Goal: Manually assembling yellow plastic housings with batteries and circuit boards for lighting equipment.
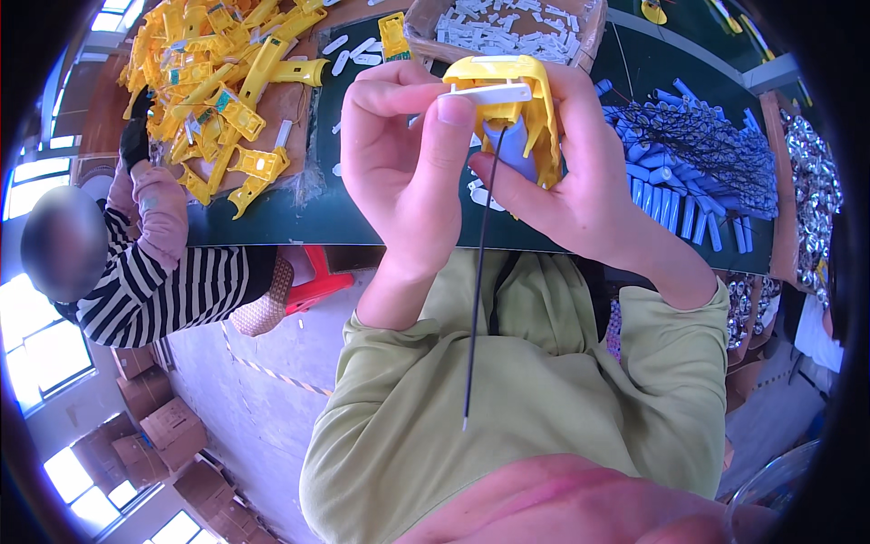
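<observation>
Raised over the near table edge, my right hand (589, 172) is wrapped round a yellow plastic housing (546, 118). Inside the housing sits a blue cylindrical cell (514, 150), and a thin black wire (478, 299) hangs down from it to a bare tip. Between the thumb and forefinger of my left hand (408, 154) is a small white plastic strip (494, 94), held against the housing's open side. Whether the strip is seated in the housing, I cannot tell.
Yellow housings (204, 82) are heaped at the left, beside a person in a striped top (145, 290). A tray (594, 36) of white strips stands at the back. Blue cells with black wires (680, 163) lie at the right, near a box of shiny parts (807, 190).
</observation>
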A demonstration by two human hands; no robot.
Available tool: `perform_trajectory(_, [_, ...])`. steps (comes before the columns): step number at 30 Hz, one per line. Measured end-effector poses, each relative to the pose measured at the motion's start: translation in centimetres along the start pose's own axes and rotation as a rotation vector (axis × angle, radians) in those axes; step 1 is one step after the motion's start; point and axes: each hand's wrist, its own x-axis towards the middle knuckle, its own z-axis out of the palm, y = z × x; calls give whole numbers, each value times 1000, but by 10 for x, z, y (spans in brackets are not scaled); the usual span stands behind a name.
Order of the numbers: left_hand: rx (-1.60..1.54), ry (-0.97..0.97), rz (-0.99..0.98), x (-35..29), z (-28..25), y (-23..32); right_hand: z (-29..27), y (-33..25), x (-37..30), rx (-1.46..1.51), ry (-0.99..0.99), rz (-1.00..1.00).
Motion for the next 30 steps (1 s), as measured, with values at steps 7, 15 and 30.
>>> perform_trajectory(7, [1, -7, -105, -1, -1, 1, 4, 7, -3, 108, 17, 72])
perform_trajectory(15, [64, -20, -295, 12, -7, 6, 1, 6, -1, 35, -82, 148])
perform_trajectory(30, [406, -334, -369, 62, -38, -38, -61, 94, 37, 367, 71, 629])
